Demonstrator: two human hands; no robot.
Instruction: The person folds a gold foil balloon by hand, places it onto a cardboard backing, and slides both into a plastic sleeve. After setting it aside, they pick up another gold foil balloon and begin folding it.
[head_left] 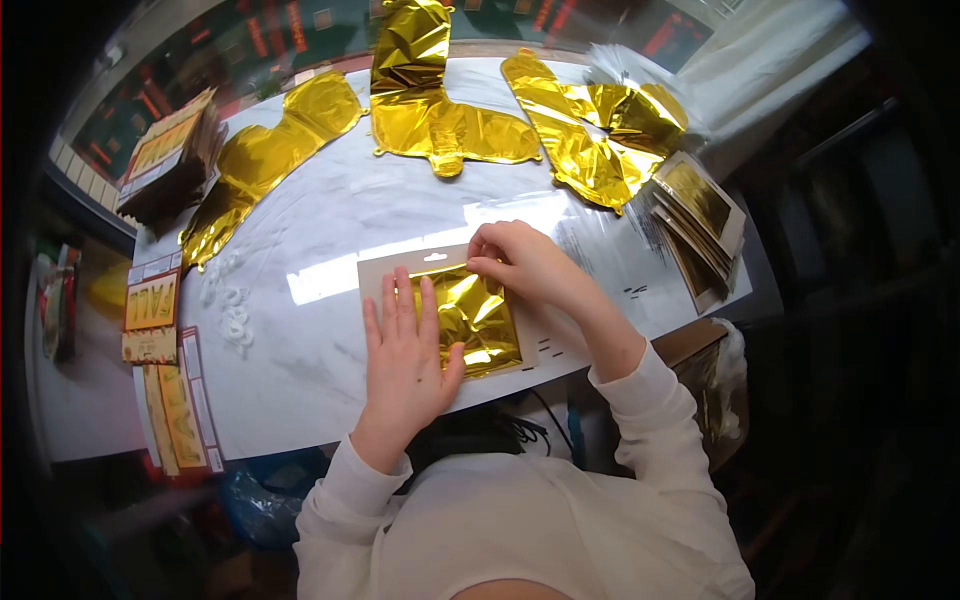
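Observation:
A folded gold foil sheet [485, 325] lies on a pale backing card [375, 275] near the table's front edge. My left hand [408, 355] rests flat with fingers stretched out over the card's left side and the foil's edge. At the top right of the foil, my right hand [512, 262] has its thumb and index finger pressed together; what is between them, if anything, is too small to make out. The card has a hanging slot at its top, between my hands.
Gold foil balloons [265, 165], [450, 125], [600, 150] lie along the back of the white table [330, 230]. Printed card packs [152, 305] stand at the left, beside white ribbon curls [235, 310]. Stacked foil-filled cards [700, 215] and clear sleeves are at the right.

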